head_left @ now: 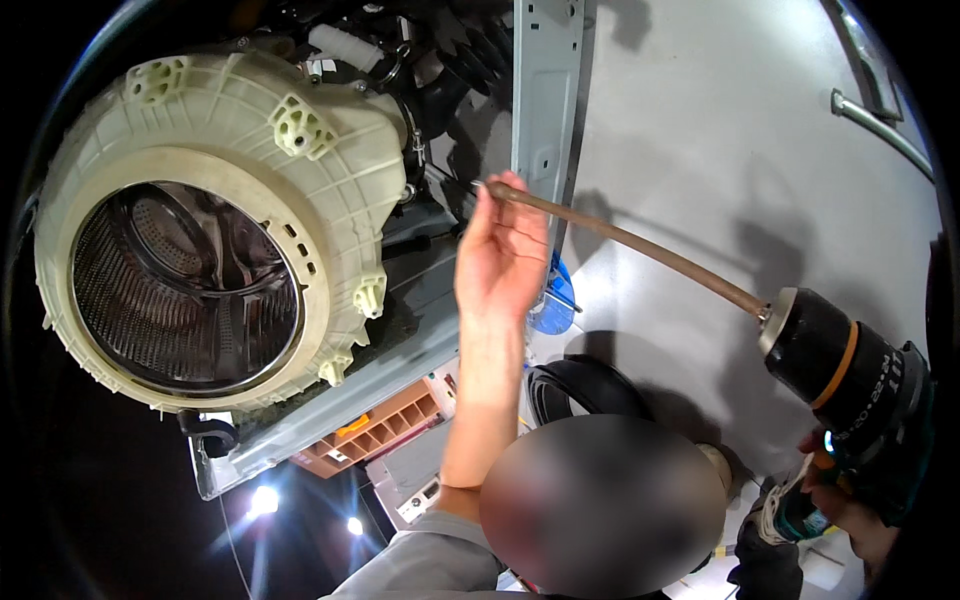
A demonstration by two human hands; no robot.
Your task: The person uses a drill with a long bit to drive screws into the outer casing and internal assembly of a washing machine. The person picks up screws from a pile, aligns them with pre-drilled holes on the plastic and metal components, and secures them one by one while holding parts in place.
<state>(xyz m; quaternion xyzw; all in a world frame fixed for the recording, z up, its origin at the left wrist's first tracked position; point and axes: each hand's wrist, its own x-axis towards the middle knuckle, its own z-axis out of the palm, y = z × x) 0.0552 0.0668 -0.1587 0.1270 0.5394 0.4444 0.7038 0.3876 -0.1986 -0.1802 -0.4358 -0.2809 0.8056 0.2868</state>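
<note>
My right hand grips the handle of a black cordless drill with an orange ring, low on the right. From its chuck a long brownish rod-like driver extension slants up and left. My left hand, palm showing, has its thumb and fingers around the rod's far tip. That tip is apart from the washing machine tub, a cream plastic shell around a perforated metal drum. A grey metal cabinet edge runs just behind my left fingertips.
Dark hoses and a white corrugated pipe sit beside the tub. Below are a brown compartment organizer, a black rubber ring and a blue object. A blurred oval hides the lower middle. A grey hose hangs at upper right.
</note>
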